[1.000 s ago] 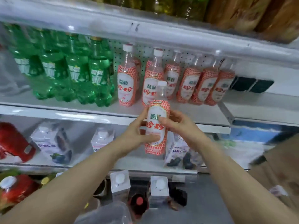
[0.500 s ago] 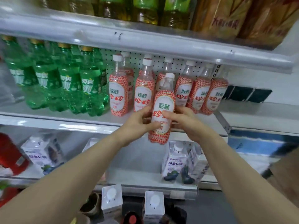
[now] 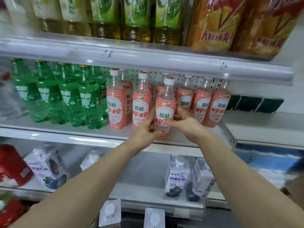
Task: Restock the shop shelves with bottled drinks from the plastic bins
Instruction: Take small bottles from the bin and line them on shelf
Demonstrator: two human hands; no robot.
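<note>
At shelf edge (image 3: 74, 137): left grip (image 3: 144, 130), right grip (image 3: 186, 124) hold bottle (image 3: 165, 102) (neighbour bottles (image 3: 141, 102) tight beside).

orange snack bags (image 3: 213, 25) at top right; dark flat boxes (image 3: 254, 104) at mid right; red pack (image 3: 11, 163) lower left

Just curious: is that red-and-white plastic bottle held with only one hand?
No, the left hand and the right hand both grip the red-and-white plastic bottle.
</note>
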